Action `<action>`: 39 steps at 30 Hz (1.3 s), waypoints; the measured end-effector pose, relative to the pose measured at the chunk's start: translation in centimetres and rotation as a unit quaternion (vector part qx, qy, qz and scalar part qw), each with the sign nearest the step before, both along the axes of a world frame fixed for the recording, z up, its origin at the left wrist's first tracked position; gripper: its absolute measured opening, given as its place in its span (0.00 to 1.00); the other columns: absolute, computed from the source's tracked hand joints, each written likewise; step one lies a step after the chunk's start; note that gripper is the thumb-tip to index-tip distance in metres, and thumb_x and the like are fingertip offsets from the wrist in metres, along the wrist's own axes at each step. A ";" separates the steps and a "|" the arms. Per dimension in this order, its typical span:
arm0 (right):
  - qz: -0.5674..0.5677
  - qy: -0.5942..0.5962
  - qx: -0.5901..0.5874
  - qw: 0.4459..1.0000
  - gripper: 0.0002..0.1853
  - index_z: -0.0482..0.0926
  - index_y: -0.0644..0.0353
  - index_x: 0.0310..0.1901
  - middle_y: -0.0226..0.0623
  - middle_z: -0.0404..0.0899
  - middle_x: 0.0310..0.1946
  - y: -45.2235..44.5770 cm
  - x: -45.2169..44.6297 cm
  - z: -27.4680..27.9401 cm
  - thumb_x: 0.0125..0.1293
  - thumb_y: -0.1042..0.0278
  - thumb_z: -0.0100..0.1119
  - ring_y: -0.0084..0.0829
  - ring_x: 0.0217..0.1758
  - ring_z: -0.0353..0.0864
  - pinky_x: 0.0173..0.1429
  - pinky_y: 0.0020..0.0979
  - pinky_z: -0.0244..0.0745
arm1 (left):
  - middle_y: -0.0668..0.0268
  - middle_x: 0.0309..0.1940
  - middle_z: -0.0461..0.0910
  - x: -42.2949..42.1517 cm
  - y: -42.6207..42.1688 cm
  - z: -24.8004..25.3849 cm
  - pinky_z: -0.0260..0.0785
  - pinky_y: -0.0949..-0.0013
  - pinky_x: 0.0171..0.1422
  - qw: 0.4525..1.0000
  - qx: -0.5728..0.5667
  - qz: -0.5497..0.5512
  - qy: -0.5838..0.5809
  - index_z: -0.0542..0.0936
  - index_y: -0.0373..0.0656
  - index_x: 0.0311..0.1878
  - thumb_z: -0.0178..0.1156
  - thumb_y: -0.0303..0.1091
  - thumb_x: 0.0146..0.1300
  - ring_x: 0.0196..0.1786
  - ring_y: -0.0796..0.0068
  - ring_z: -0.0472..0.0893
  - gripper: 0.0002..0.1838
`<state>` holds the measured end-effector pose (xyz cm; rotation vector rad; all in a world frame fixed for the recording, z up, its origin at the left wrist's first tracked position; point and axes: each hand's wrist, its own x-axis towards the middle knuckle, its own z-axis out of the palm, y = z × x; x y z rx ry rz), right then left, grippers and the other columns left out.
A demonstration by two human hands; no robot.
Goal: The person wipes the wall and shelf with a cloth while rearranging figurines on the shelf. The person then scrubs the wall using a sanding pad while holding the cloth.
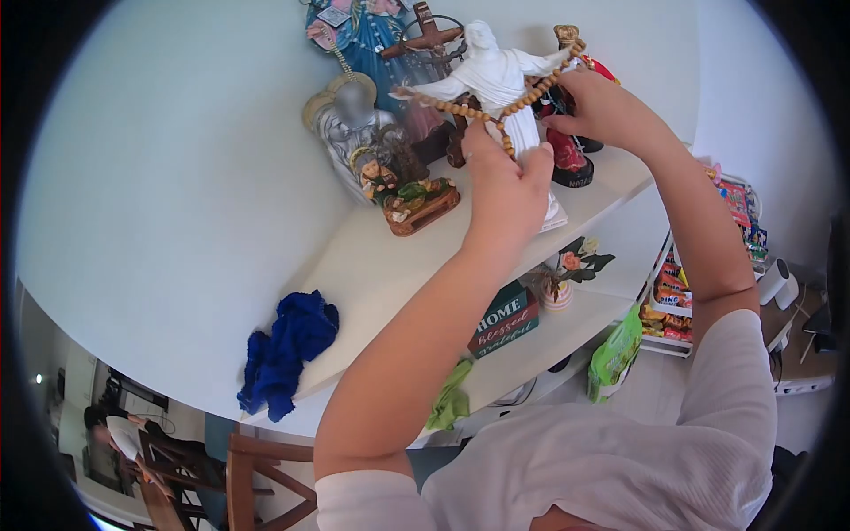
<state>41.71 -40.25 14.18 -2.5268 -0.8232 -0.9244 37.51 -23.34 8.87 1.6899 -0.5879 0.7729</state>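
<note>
A white robed statue (492,75) with outstretched arms stands on the shelf. A rosary of brown wooden beads (479,114) is draped across its arms, with a strand hanging down the front. My left hand (512,177) is in front of the statue, its thumb and fingers closed around the hanging strand. Beside the statue's other arm is my right hand (606,111), with thumb and fingertips apart. Its fingertips are close to the beads; whether they touch is unclear. A red-robed figurine (569,159) is partly hidden behind my right hand.
Left of the statue stand a wooden cross (431,37), a blue-robed statue (363,40), a silver-grey statue (341,146) and a reclining figurine (416,202). A blue cloth (288,350) lies near the shelf edge. Below are a lettered box (505,319) and a flower vase (556,295).
</note>
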 end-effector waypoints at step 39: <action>0.158 -0.089 0.306 0.935 0.09 0.76 0.64 0.32 0.38 0.75 0.35 3.1 -4.2 -9.8 0.53 0.74 0.67 0.31 0.36 0.74 0.38 0.27 0.69 | 0.44 0.65 0.62 1.0 15.3 2.0 0.69 0.54 0.61 0.917 0.214 0.157 0.299 0.44 0.55 0.74 0.77 0.37 0.40 0.64 0.49 0.68 0.61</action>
